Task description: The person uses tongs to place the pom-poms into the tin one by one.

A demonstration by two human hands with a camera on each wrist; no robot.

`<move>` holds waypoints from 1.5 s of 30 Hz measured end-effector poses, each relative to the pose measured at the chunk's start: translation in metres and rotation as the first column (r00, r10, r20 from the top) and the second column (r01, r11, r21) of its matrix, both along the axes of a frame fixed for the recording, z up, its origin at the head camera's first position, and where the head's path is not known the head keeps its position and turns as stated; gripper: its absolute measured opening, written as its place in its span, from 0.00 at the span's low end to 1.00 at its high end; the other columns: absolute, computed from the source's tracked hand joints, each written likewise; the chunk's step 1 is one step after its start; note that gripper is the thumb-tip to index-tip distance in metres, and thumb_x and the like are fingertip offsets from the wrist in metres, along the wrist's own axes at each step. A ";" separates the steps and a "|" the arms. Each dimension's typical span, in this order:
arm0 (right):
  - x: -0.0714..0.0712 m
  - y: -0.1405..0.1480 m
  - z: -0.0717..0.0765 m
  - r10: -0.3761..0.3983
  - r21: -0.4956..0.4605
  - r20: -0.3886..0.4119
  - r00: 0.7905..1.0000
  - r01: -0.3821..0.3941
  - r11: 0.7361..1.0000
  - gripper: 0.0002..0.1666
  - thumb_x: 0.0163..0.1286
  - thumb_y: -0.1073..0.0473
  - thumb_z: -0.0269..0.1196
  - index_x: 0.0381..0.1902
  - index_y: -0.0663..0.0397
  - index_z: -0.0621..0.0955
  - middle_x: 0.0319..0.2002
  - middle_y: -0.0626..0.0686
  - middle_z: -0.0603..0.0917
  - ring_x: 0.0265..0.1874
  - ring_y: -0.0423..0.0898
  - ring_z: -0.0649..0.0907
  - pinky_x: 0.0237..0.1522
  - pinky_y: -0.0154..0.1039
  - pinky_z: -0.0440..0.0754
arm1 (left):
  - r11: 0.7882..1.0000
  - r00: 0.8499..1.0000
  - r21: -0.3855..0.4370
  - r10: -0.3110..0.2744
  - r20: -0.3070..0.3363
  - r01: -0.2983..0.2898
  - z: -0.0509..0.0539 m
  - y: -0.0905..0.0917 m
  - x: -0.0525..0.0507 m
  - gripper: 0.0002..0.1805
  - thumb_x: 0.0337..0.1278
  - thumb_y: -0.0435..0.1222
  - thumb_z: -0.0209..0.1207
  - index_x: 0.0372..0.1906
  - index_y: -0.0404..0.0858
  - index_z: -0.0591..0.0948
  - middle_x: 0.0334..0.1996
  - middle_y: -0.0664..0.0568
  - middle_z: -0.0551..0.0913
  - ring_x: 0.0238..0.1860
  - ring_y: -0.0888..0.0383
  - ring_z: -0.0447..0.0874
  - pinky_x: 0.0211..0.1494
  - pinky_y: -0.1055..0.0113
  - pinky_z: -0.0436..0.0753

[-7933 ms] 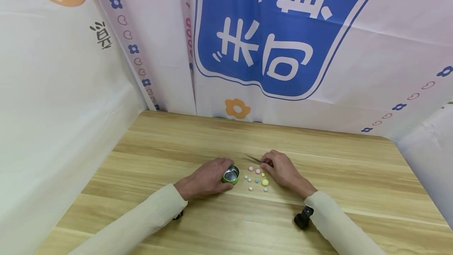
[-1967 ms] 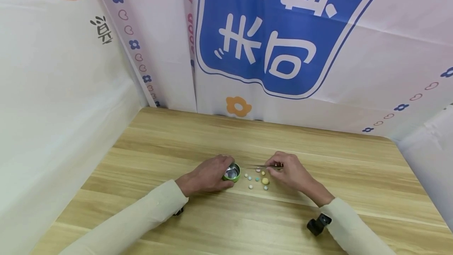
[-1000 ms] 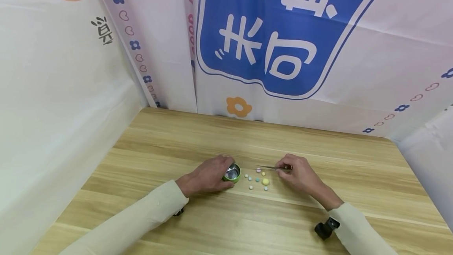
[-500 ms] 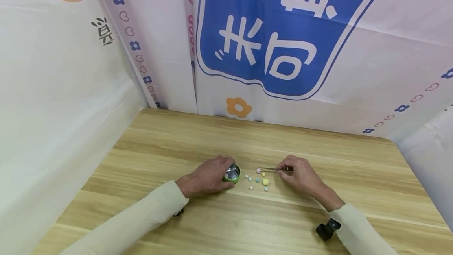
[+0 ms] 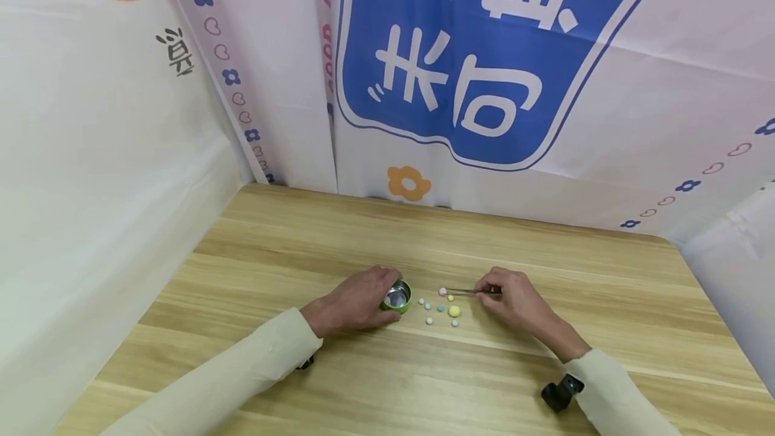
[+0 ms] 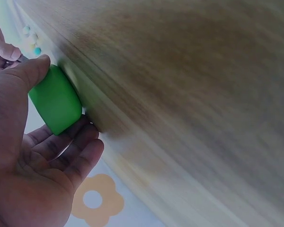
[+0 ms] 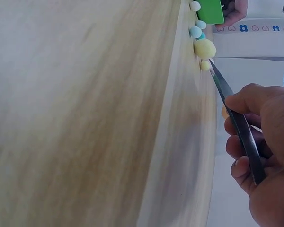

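My left hand (image 5: 357,298) grips a small round bowl (image 5: 397,297), green outside with a shiny metal inside, standing on the table; its green wall (image 6: 57,101) shows between thumb and fingers in the left wrist view. Thumb and fingers of my right hand (image 5: 511,295) pinch dark metal tweezers (image 7: 244,132), which point left. Their tips are at a pink ball (image 5: 443,291); whether they grip it I cannot tell. Close by lie a small yellow ball (image 5: 451,298), a larger yellow ball (image 5: 455,311), a teal ball (image 5: 440,308) and several pale balls (image 5: 429,321).
The wooden table (image 5: 393,382) meets a printed white cloth wall (image 5: 545,200) at the back, and another cloth wall (image 5: 121,153) rises on the left. A black wrist camera (image 5: 558,393) hangs below the right sleeve.
One of two pink balls from the earliest frame is gone from the table. My right hand has since moved right, and the tweezer tips have lowered to the other pink ball. The left hand stays.
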State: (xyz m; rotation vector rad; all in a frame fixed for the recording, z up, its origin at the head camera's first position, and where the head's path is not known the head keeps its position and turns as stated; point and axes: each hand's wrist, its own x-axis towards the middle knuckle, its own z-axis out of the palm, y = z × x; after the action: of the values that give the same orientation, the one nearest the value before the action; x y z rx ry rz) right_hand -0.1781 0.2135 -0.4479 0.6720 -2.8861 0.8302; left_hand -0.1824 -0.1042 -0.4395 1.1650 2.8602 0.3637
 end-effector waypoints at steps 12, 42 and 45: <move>-0.001 0.000 0.001 0.006 0.019 -0.034 0.999 -0.006 1.000 0.04 0.61 0.64 0.69 0.32 0.49 0.86 0.30 0.41 0.82 0.30 0.34 0.78 0.33 0.32 0.78 | 1.000 1.000 0.005 -0.005 -0.003 0.005 -0.001 0.001 -0.002 0.27 0.56 0.51 0.67 0.52 0.39 0.72 0.42 0.52 0.82 0.42 0.59 0.78 0.41 0.67 0.79; 0.002 -0.026 0.011 0.091 -0.044 -0.055 0.994 -0.093 0.995 0.03 0.64 0.66 0.67 0.33 0.52 0.85 0.31 0.43 0.82 0.31 0.34 0.78 0.34 0.32 0.79 | 1.000 1.000 0.003 0.004 0.005 -0.004 -0.001 0.000 -0.001 0.27 0.55 0.51 0.67 0.51 0.39 0.72 0.41 0.52 0.82 0.41 0.60 0.77 0.39 0.69 0.79; 0.003 -0.028 0.011 0.103 -0.043 -0.063 0.993 -0.106 0.993 0.01 0.66 0.63 0.66 0.34 0.55 0.85 0.32 0.43 0.82 0.31 0.34 0.78 0.34 0.32 0.79 | 1.000 1.000 0.003 0.004 -0.002 -0.004 -0.002 0.001 -0.001 0.28 0.55 0.51 0.67 0.52 0.39 0.72 0.42 0.52 0.81 0.41 0.59 0.77 0.39 0.69 0.79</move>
State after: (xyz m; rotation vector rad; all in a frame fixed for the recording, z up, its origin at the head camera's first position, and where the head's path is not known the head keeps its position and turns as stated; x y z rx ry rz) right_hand -0.1750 0.1852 -0.4367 0.8346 -2.7895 0.8699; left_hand -0.1836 -0.1037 -0.4417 1.1612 2.8649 0.3667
